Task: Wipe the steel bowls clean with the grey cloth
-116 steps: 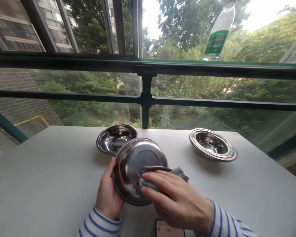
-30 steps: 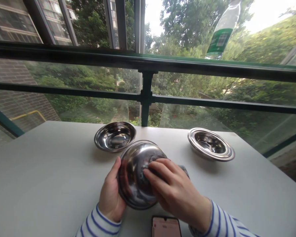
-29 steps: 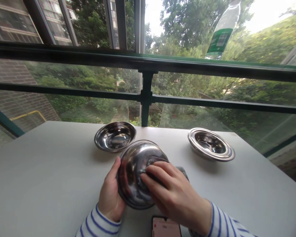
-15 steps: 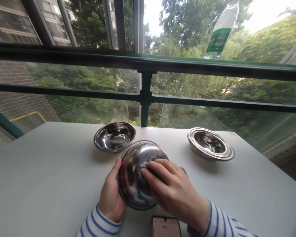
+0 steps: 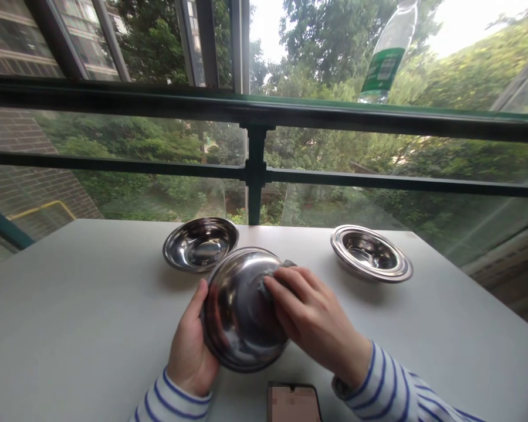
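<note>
A shiny steel bowl point(image 5: 233, 310), its rounded underside turned toward me, is tilted above the white table. My left hand point(image 5: 193, 346) grips its left rim, with the thumb along the edge. My right hand point(image 5: 308, 310) is closed around a greyish cloth point(image 5: 266, 284) and presses it on the right part of the bowl's outside. Most of the cloth is hidden under the fingers. Just behind the held bowl rests another steel bowl point(image 5: 202, 249), open side up. Farther right sits a wide-rimmed steel bowl point(image 5: 372, 255), possibly several stacked.
A phone point(image 5: 294, 403) lies at the near edge of the white table point(image 5: 92, 316). Beyond the table runs a dark green railing point(image 5: 158, 105) with glass panes. A clear plastic bottle with a green label point(image 5: 382, 67) stands on the rail.
My right hand has slid the cloth slightly up and right over the bowl's outside, uncovering more of its base. My left hand keeps its grip. The whole view has shifted a little.
</note>
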### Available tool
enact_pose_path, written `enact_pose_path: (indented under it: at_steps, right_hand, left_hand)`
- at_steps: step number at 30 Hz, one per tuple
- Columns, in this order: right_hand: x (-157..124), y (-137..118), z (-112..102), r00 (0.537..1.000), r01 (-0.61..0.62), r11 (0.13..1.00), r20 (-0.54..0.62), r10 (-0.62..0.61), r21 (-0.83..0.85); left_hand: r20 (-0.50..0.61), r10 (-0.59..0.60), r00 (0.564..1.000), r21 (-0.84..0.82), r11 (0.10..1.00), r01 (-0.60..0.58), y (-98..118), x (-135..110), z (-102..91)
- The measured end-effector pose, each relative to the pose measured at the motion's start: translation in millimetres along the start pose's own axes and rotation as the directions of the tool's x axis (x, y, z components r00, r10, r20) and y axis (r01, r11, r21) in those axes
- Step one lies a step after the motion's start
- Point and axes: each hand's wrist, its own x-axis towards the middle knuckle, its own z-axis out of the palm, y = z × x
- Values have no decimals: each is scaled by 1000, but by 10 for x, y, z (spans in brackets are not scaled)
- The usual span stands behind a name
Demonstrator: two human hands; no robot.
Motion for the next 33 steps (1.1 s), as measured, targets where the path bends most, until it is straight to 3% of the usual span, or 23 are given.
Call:
enact_pose_path:
  at_steps: [3,9,15,21,26,28,30,33]
  right_hand:
    - [-29,46,14,997,-72,997,41,72,-1]
    - [-65,-76,10,985,108,984,119,-126,145]
    - [-47,28,10,995,-37,997,91,30,69]
    - [-45,-125,21,980,162,971,83,-179,174]
    - [3,139,40,995,-90,991,-36,94,95]
    - [13,133,48,989,-118,989,-73,125,87]
    - [13,1,48,995,-30,996,-91,37,87]
    - [7,-271,37,978,208,969,-60,-202,134]
  left_hand:
    - [-48,51,998,-9,999,-51,1,22,-5]
    - [-80,84,993,11,996,-84,12,81,-40]
    - [-76,87,993,13,996,-86,-4,79,-44]
    - [-36,39,999,0,999,-39,-32,65,-39]
    - [43,-28,999,-8,1000,28,-104,24,-18]
    - [57,-42,997,-12,999,43,-123,18,-17]
    - [67,-32,997,-13,999,33,-119,20,-22]
    - [70,-19,997,-25,999,21,-86,31,-34]
